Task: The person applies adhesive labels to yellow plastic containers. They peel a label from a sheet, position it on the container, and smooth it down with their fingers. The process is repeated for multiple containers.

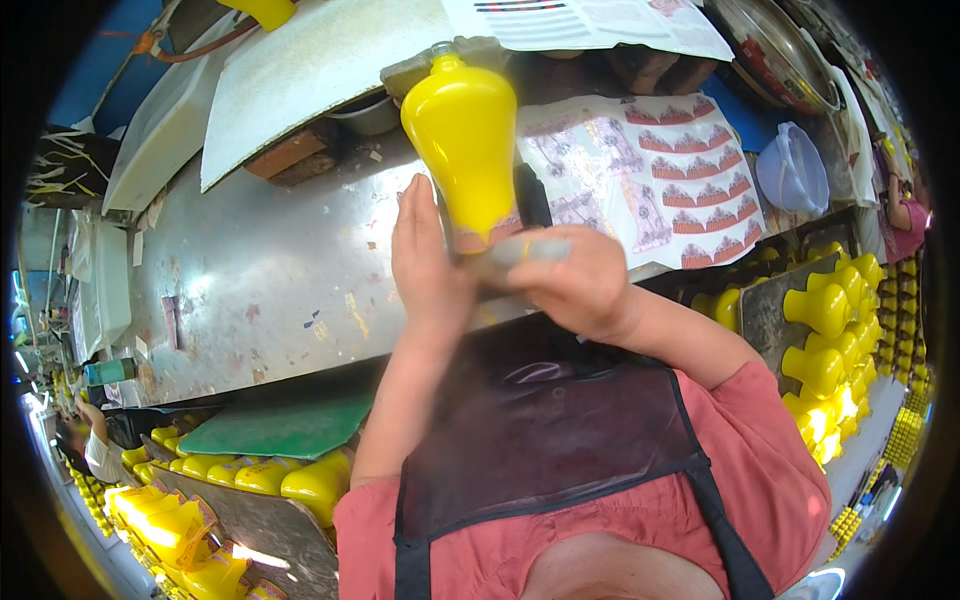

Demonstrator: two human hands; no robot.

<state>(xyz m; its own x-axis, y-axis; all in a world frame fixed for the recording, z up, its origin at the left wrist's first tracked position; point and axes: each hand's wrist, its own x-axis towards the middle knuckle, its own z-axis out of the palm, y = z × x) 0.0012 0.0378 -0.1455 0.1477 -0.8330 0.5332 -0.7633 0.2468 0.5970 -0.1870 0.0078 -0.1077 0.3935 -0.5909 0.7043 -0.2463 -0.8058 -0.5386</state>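
A glossy yellow vase (460,130) lies over the metal bench, its neck pointing away from me against a dark support block (405,78). Round its foot, close to my hands, runs a reddish patterned decal band (490,237). My left hand (428,250) is held along the left side of the foot, fingers stretched out and touching or nearly touching the vase. My right hand (585,285) is closed on a greyish flat scraper-like piece (540,252) with a yellow streak, at the right of the foot. Motion blur hides the piece's tip and exact contact.
Decal sheets (690,190) lie on the metal bench (260,290) at the right. Beyond them stand a pale blue bucket (792,170) and a metal basin (770,50). Several yellow vases (820,310) fill boards on both sides below. A green board (280,430) lies at lower left.
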